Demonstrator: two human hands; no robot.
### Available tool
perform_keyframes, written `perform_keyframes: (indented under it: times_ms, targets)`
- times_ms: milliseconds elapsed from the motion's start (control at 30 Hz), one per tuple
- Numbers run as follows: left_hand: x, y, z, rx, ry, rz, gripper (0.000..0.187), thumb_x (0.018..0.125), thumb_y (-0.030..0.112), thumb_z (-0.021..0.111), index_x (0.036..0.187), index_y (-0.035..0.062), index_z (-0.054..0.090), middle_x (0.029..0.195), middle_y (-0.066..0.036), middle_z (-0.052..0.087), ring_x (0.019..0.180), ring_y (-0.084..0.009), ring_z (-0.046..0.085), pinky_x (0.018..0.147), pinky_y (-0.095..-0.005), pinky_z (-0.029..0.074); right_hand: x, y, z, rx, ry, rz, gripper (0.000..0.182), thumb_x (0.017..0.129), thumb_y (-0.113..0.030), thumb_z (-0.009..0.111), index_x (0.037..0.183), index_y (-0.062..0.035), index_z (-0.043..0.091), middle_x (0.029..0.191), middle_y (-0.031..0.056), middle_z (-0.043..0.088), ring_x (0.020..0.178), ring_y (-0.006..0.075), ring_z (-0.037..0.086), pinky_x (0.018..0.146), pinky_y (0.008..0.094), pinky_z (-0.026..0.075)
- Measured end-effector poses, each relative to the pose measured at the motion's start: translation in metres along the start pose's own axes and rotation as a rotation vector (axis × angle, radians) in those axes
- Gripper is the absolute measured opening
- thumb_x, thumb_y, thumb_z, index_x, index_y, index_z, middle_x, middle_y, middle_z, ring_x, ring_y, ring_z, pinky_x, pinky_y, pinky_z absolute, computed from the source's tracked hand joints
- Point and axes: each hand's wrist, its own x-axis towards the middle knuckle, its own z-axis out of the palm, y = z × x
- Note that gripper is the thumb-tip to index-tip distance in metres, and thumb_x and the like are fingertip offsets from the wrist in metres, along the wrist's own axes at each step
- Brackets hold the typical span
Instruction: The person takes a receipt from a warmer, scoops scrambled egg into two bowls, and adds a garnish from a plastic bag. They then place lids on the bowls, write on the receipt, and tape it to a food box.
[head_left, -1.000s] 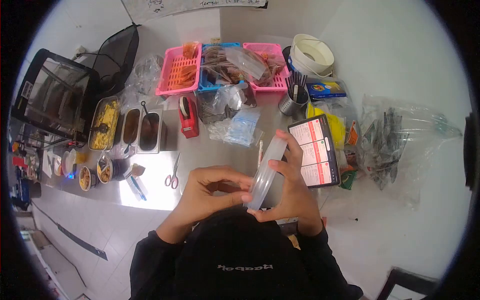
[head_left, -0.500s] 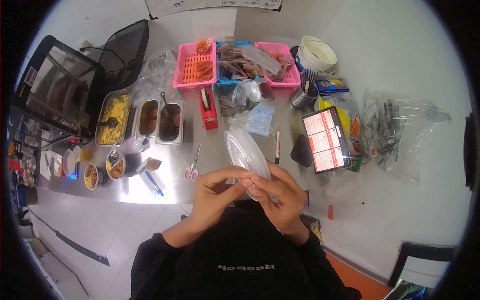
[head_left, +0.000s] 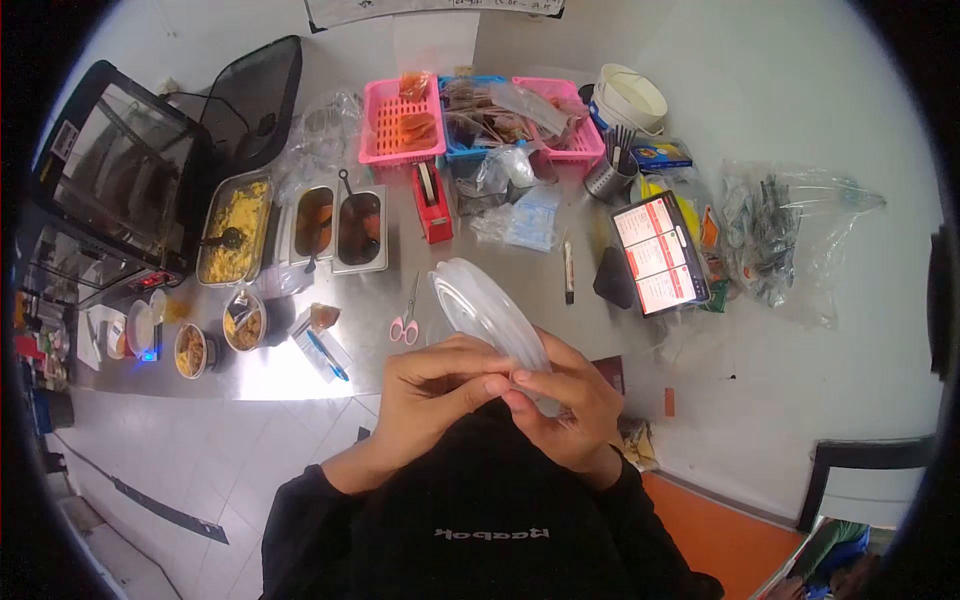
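A small stack of clear round plastic lids (head_left: 488,308) is held on edge in front of my chest, leaning to the upper left. My left hand (head_left: 440,388) is closed, with thumb and fingers pinching at the near rim. My right hand (head_left: 572,405) grips the same lids from the right, its thumb and forefinger meeting the left fingertips at the rim. The lower part of the lids is hidden behind my fingers. Just beyond my left hand, pink-handled scissors (head_left: 404,328) lie on the steel counter (head_left: 395,375).
Two filled bowls (head_left: 245,325) stand at left, near a tray of yellow food (head_left: 235,235) and steel sauce pans (head_left: 360,230). A red tape dispenser (head_left: 432,205), a marker (head_left: 569,272) and a tablet (head_left: 660,253) lie beyond my hands. Baskets of packets (head_left: 402,125) line the back.
The lids tilt a little further to the left, and my fingertips have shifted slightly along the rim. The whole view has shifted a little with my head.
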Motion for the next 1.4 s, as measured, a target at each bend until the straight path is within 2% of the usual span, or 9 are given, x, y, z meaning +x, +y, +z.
perform_keyframes:
  times_ms: [300,500,600,800,900,1133,1233,1333,1400]
  targets:
    - [-0.01,0.004,-0.012,0.14,-0.042,0.067,0.019,0.08,-0.003,0.065,0.099,-0.0027,0.067,0.094,-0.011,0.062,0.087,-0.0158,0.059,0.076,-0.0252,0.047,0.0,-0.014,0.007,0.063,-0.027,0.016,0.03,0.074,-0.003,0.07,0.101,-0.0039,0.057,0.114,0.0295,0.055,0.105,0.0373,0.059,0.083,0.0381,0.052]
    - [-0.016,0.007,-0.011,0.239,0.063,0.092,0.015,0.08,0.0,0.065,0.095,-0.0022,0.064,0.091,-0.009,0.064,0.079,-0.0138,0.06,0.068,-0.0263,0.049,-0.001,-0.013,0.016,-0.019,-0.052,-0.028,0.028,0.075,-0.005,0.07,0.099,-0.004,0.056,0.115,0.0286,0.055,0.105,0.036,0.059,0.082,0.0372,0.052]
    - [-0.013,0.013,-0.012,0.52,0.066,0.099,0.013,0.08,0.0,0.064,0.092,-0.0011,0.059,0.088,-0.009,0.063,0.073,-0.0153,0.062,0.062,-0.0282,0.05,-0.002,-0.004,0.018,-0.06,-0.075,-0.046,0.025,0.076,-0.005,0.069,0.097,-0.0031,0.055,0.116,0.0278,0.055,0.104,0.0354,0.06,0.082,0.0363,0.052]
    - [0.001,0.004,-0.011,0.995,-0.1,0.265,0.008,0.081,0.006,0.06,0.083,0.0013,0.055,0.075,-0.012,0.053,0.063,-0.0285,0.055,0.055,-0.0348,0.044,-0.009,0.014,0.016,0.011,-0.08,0.071,0.02,0.081,-0.003,0.063,0.096,-0.0007,0.05,0.114,0.0259,0.057,0.1,0.0342,0.061,0.081,0.037,0.051]
    - [0.018,-0.016,-0.008,0.931,-0.117,0.327,0.01,0.08,0.009,0.06,0.082,0.0016,0.053,0.073,-0.013,0.05,0.062,-0.0309,0.052,0.053,-0.0361,0.042,-0.013,0.025,0.013,-0.012,-0.023,0.129,0.018,0.083,-0.004,0.06,0.095,-0.001,0.047,0.112,0.025,0.056,0.098,0.0339,0.061,0.079,0.0376,0.05]
    - [0.055,-0.048,0.014,0.791,-0.177,0.275,0.007,0.081,0.004,0.056,0.077,-0.0002,0.052,0.07,-0.011,0.049,0.06,-0.0227,0.051,0.053,-0.0324,0.041,-0.014,0.058,-0.019,-0.283,0.054,0.054,0.018,0.084,-0.004,0.058,0.096,-0.0012,0.044,0.106,0.022,0.055,0.088,0.0306,0.059,0.073,0.0338,0.049]
    - [0.067,-0.061,0.023,0.758,-0.162,0.239,0.008,0.081,0.003,0.055,0.076,-0.0016,0.051,0.07,-0.011,0.049,0.06,-0.019,0.051,0.053,-0.0305,0.041,-0.017,0.088,-0.056,-0.412,0.174,0.144,0.018,0.084,-0.003,0.058,0.095,-0.001,0.044,0.101,0.02,0.055,0.084,0.0283,0.057,0.07,0.0333,0.048]
    - [0.083,-0.074,0.039,0.568,-0.093,0.078,0.008,0.084,0.002,0.052,0.077,-0.0022,0.05,0.072,-0.012,0.05,0.062,-0.0182,0.051,0.055,-0.0298,0.041,-0.015,0.107,-0.092,0.006,0.302,0.466,0.028,0.08,-0.006,0.065,0.099,0.0001,0.045,0.101,0.0187,0.054,0.089,0.029,0.058,0.072,0.0343,0.048]
    - [0.096,-0.088,0.055,0.517,-0.137,-0.004,0.009,0.086,0.003,0.051,0.079,-0.0019,0.05,0.074,-0.012,0.05,0.065,-0.0208,0.051,0.059,-0.031,0.042,-0.008,0.097,-0.097,-0.014,0.1,0.378,0.031,0.079,-0.007,0.068,0.101,0.0003,0.048,0.103,0.0176,0.053,0.091,0.0285,0.058,0.072,0.0339,0.048]
